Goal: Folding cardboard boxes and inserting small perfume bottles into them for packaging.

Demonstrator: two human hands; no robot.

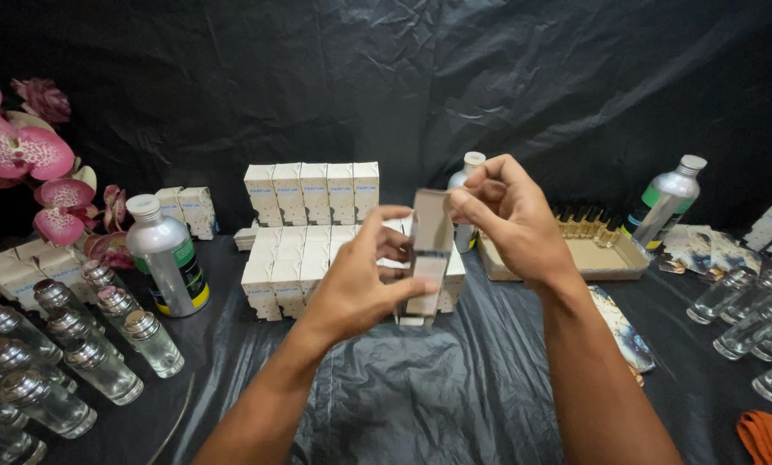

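I hold a small upright white carton [429,250] above the black-covered table. My left hand [360,284] grips its lower part, thumb on the front face. My right hand [508,215] pinches the carton's top flap from the right. Behind the hands stand rows of matching white cartons [310,194], some upright at the back, others stacked lower in front [276,271].
Several clear glass bottles with silver caps [76,344] stand at the left beside a metal bottle [167,254] and pink orchids [24,151]. A cardboard tray [601,258], another metal bottle [666,202], uncapped glass bottles [752,323] and an orange cloth [769,435] are on the right.
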